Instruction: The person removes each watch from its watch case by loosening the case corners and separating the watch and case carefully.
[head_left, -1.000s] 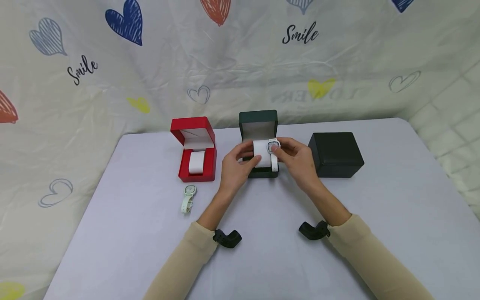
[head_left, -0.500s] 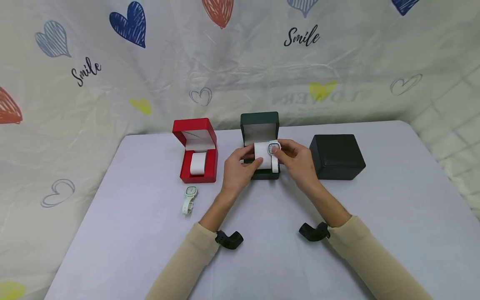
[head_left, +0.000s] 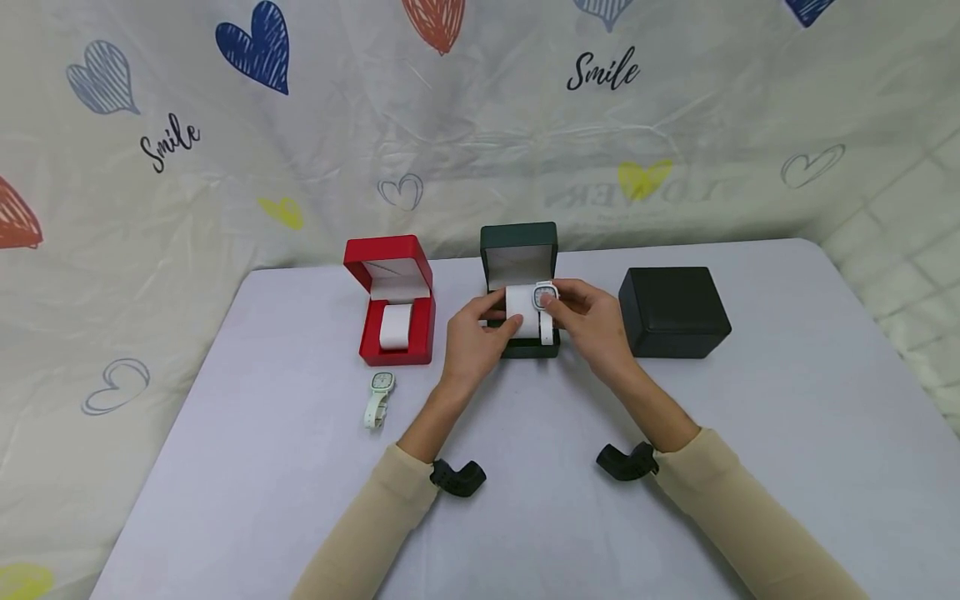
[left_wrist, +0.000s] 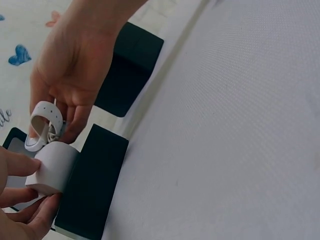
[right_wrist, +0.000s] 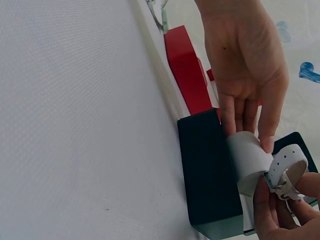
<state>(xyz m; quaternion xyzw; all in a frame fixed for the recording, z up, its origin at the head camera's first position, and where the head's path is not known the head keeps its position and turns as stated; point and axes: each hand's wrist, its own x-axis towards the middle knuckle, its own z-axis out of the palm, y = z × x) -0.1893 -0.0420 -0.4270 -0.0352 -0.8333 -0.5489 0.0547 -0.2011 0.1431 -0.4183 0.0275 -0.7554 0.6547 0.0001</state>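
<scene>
In the head view my left hand (head_left: pixel 472 342) grips the left end of a white watch pillow (head_left: pixel 522 312), thumb in front and fingers behind. The pillow is over the opened dark green watch box (head_left: pixel 519 240). My right hand (head_left: pixel 597 327) pinches a white wristwatch (head_left: pixel 547 329) at the pillow's right end, thumb on its face. From the left wrist view, the looped strap of the watch (left_wrist: pixel 47 111) stands beside the end of the pillow (left_wrist: pixel 56 165). The right wrist view shows the buckle end of the strap joined into a loop; the right fingers are around the watch (right_wrist: pixel 287 162).
To the left stands an open red watch box (head_left: pixel 426 333) with a white pillow (head_left: pixel 395 327) inside. A second pale wristwatch (head_left: pixel 378 400) lies in front of it. A closed black box (head_left: pixel 675 312) sits on the right of the white-covered table (head_left: pixel 540 517). A patterned curtain (head_left: pixel 480 125) hangs behind.
Both hands keep their grips. The pillow and the watch have shifted very slightly left over the green box; the other things stay where they were.
</scene>
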